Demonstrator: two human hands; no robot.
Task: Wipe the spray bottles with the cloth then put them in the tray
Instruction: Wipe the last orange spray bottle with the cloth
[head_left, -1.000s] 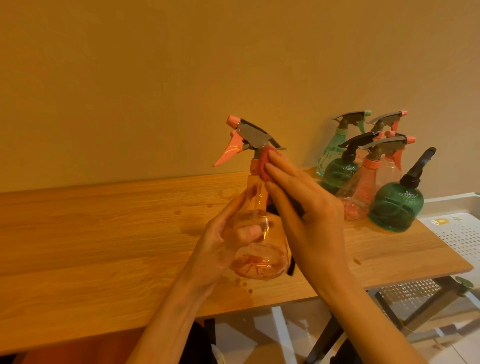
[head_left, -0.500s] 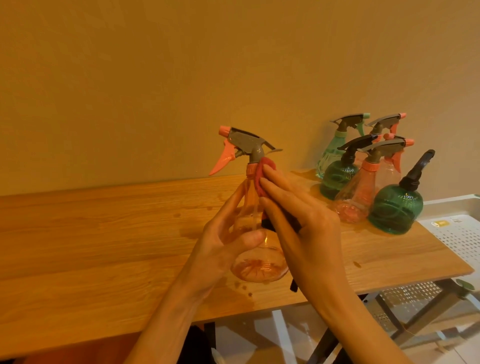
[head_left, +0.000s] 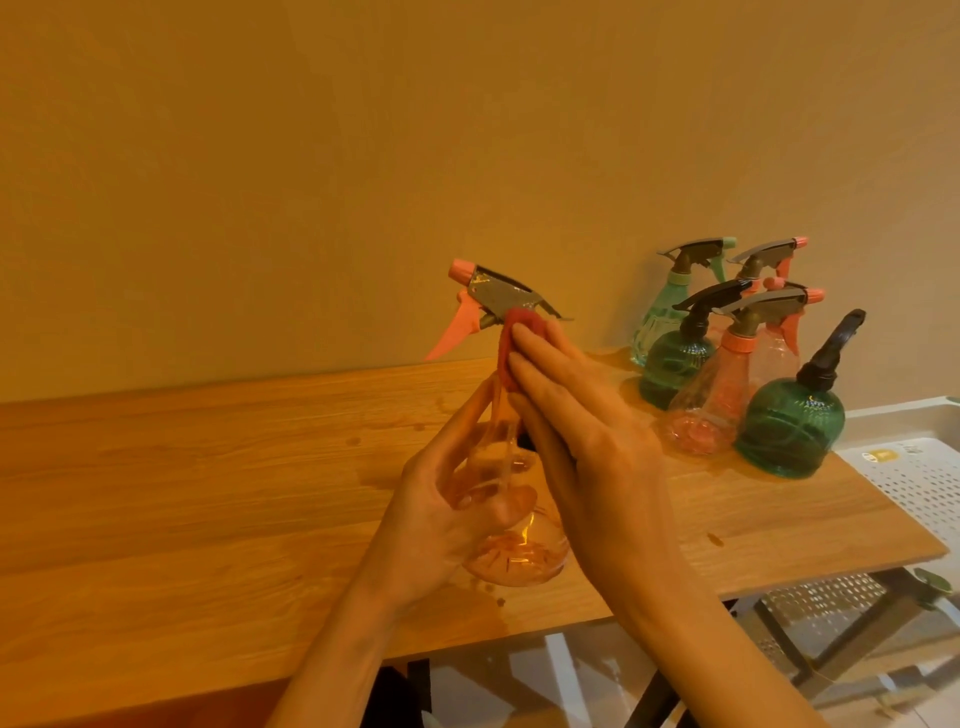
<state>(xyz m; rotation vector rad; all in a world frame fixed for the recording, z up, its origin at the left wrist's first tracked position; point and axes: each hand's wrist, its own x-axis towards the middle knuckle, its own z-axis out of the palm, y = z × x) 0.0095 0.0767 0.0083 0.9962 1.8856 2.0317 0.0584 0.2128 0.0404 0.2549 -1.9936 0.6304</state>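
Hold bottle (head_left: 511, 545) steady off table (head_left: 208, 493) w/ L hand (head_left: 441, 514) curled round body, press cloth (head_left: 511, 345) on neck w/ flat R fingers (head_left: 545, 374), rub round under trigger, then to tray (head_left: 924, 473).

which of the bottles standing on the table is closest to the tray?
The dark green bottle with the black sprayer, at the right end of the group. It stands by the table edge next to the white tray; the others stand further left.

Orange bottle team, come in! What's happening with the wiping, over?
Left hand grips orange spray bottle above the table. Right hand presses red cloth on its neck. Five bottles wait; white tray unblocked.
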